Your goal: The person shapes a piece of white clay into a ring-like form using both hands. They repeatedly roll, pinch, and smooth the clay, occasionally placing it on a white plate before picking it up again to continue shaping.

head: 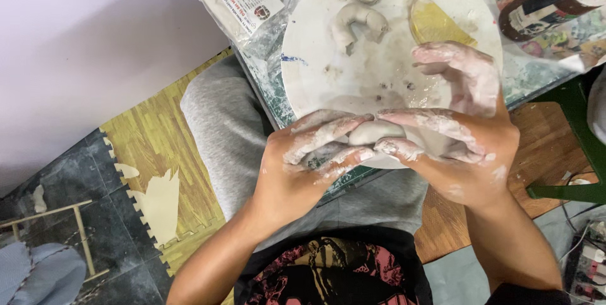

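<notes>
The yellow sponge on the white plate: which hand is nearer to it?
Right. The right hand has curled fingers just below the yellow sponge; the left hand sits farther down-left, holding the clay lump.

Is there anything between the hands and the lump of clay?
No, nothing visible. The left hand and right hand both press straight on the smooth grey clay lump, clay-smeared fingers touching it from either side, over the near edge of the round white plate.

Smooth, matt, seemingly damp clay lump (377, 132); clay-smeared board (315, 59).
</notes>
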